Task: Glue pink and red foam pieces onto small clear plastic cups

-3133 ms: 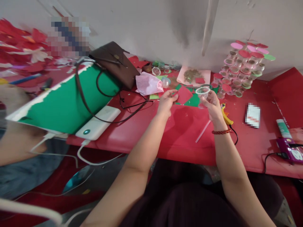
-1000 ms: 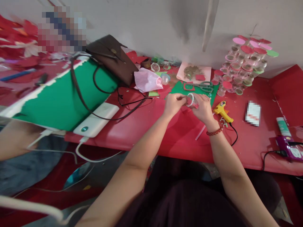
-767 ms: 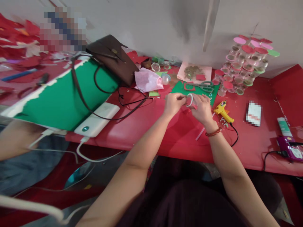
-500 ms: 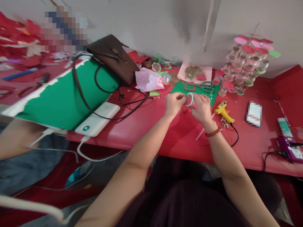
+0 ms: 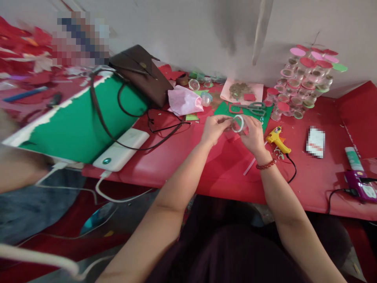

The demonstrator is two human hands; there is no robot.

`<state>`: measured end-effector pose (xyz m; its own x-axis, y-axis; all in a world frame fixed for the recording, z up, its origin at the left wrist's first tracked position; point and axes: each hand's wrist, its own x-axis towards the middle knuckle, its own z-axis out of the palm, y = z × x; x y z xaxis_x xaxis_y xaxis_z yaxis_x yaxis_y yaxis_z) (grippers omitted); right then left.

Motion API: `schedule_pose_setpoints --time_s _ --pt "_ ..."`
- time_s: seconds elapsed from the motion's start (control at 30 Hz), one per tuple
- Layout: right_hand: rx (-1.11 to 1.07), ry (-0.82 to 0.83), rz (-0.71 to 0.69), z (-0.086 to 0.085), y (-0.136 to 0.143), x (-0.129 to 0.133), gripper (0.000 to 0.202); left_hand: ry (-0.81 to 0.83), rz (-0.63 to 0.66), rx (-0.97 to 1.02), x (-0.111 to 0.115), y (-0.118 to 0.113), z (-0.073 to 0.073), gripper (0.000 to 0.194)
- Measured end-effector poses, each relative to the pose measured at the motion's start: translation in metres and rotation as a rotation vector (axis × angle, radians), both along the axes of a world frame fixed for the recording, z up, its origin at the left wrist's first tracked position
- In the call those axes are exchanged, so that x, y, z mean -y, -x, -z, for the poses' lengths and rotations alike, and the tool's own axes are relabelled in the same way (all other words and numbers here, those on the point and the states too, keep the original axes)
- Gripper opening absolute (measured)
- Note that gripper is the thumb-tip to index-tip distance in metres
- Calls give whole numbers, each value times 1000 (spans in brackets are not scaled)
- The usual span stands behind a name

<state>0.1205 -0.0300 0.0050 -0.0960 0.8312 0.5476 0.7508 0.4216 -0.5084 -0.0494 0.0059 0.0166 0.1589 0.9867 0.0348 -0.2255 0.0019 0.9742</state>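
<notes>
My right hand (image 5: pixel 252 133) is closed around a small clear plastic cup (image 5: pixel 238 123), which is tilted so that its pale round rim faces left. My left hand (image 5: pixel 215 129) pinches at the left edge of that rim with thumb and forefinger; the exact contact is hard to see. Behind my hands, scissors (image 5: pixel 256 106) lie on a green sheet (image 5: pixel 221 110). A yellow hot glue gun (image 5: pixel 278 139) rests right of my right hand, with a glue stick (image 5: pixel 249 166) pointing out of its back and curled clear scraps (image 5: pixel 278 153) beside it.
At the back right stands a stack of clear cups (image 5: pixel 306 84) with coloured paper discs. A brown bag (image 5: pixel 141 74) leans on a green board (image 5: pixel 76 129) at left, near a white power bank (image 5: pixel 125 149). A purple power socket (image 5: pixel 361 184) sits far right. Another person's arm (image 5: pixel 20 169) shows at left.
The cup's rim has turned more toward the camera, so its opening shows wider. My left hand has shifted slightly left and down. Both hands keep hold at the cup.
</notes>
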Motion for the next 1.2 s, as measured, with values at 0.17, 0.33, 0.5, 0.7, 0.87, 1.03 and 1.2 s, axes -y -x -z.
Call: schedule_pose_setpoints --time_s 0.17,0.33,0.5,0.7,0.87,1.03,1.2 --pt "72 3 -17 -1 0 1 50 41 32 4 -3 5 -1 39" --pt "119 -56 12 0 3 5 51 65 -37 2 -3 2 -1 23" --pt "188 -78 40 2 9 9 54 31 -130 -11 1 -5 0 9" --pt "164 -52 23 1 11 11 56 15 -177 -9 1 -10 5 5" --pt "200 -87 31 1 12 11 52 -25 -227 -39 1 -13 11 3" --pt "281 -114 76 3 14 11 51 -149 -294 -175 4 -13 12 8" --pt "335 -129 134 3 16 11 47 -136 -318 -172 5 -16 11 10"
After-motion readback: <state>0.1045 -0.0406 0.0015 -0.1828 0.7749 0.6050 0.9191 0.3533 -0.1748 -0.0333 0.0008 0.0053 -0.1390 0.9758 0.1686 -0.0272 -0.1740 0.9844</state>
